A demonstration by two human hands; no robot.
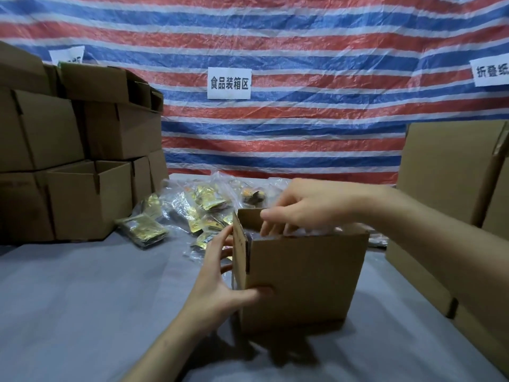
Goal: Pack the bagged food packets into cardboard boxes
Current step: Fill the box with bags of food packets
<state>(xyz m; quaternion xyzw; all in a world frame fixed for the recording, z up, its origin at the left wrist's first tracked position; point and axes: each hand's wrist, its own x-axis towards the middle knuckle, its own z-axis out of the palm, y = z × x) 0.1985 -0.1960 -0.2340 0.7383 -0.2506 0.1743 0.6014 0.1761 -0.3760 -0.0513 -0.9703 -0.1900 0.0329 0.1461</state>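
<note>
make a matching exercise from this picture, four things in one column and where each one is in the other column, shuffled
1. left hand
2. right hand
3. food packets
4. white sign

A. on the striped tarp at the back
B. over the open top of the cardboard box
C. gripping the cardboard box's left corner
D. piled on the table behind the cardboard box

Pairs: 1-C, 2-B, 3-D, 4-A
</note>
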